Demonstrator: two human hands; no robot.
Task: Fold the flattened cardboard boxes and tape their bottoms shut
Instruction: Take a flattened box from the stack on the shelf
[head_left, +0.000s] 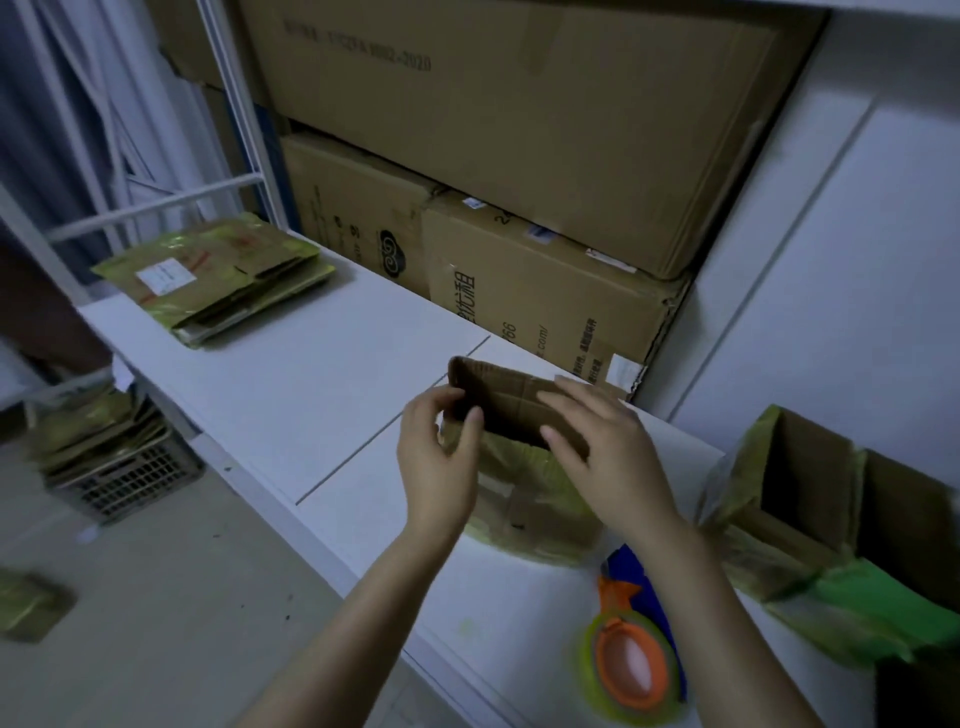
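Observation:
A small brown cardboard box (511, 405) with yellow-green tape on its lower part stands on the white table (291, 384) in front of me. My left hand (441, 457) grips its left flap, thumb on the near face. My right hand (602, 457) holds the right side, fingers over the top flap and thumb on the near face. A roll of yellow-green tape on an orange-and-blue dispenser (631, 665) lies on the table close to my right forearm. A stack of flattened boxes (218, 275) lies at the table's far left end.
Folded open boxes (810, 499) with green tape sit at the right. Large cartons (519, 156) are stacked against the wall behind the table. On the floor at left a crate (130, 478) holds more flattened boxes, and another flat box (26, 603) lies loose.

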